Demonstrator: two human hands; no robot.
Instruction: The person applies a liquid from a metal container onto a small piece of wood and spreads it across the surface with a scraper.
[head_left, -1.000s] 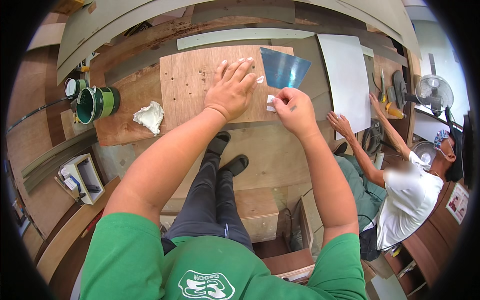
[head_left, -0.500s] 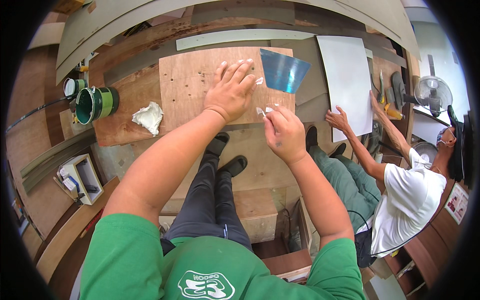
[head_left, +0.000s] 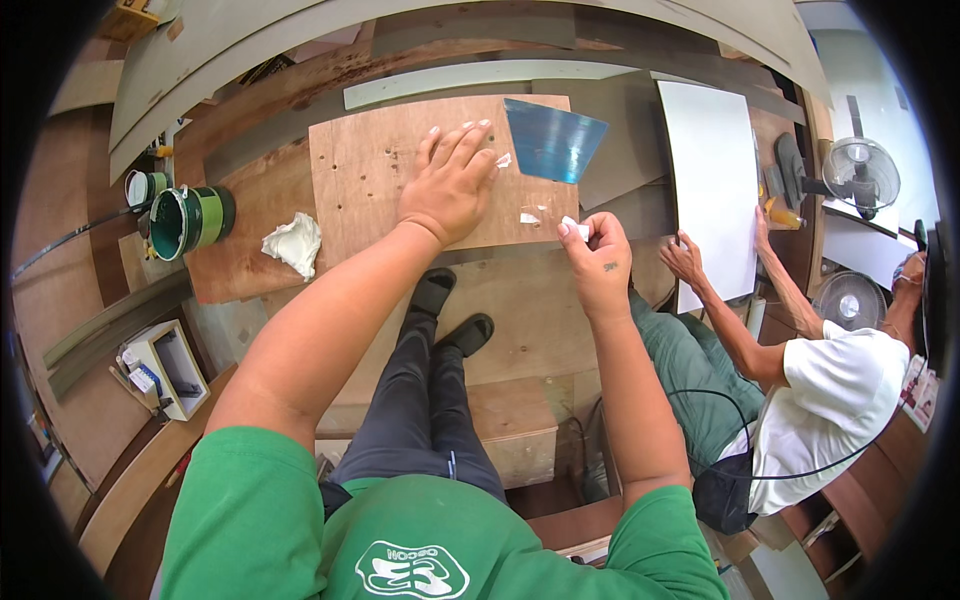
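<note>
My left hand [head_left: 448, 188] lies flat with its fingers stretched out on a light plywood board [head_left: 370, 165] marked with small dark holes. A small white scrap [head_left: 503, 160] is by its fingertips. Just off the board's front right corner, my right hand [head_left: 602, 258] is closed in a pinch on another small white scrap [head_left: 575, 230], whose material I cannot make out. More white bits [head_left: 530, 217] lie on the board near that corner. A shiny blue trapezoid blade [head_left: 556, 140], like a putty spreader, rests across the board's far right edge.
Left of the board are a soft-looking white lump [head_left: 292, 246] and a green bucket [head_left: 205, 220] tipped on its side. On the right, a co-worker [head_left: 830, 380] in a white shirt handles a white panel [head_left: 712, 170]. A fan [head_left: 860, 172] stands beyond.
My right hand has drawn back from the board toward the right and near side, with the white scrap in its pinch. My left hand stays flat. The co-worker's white panel has shifted right.
</note>
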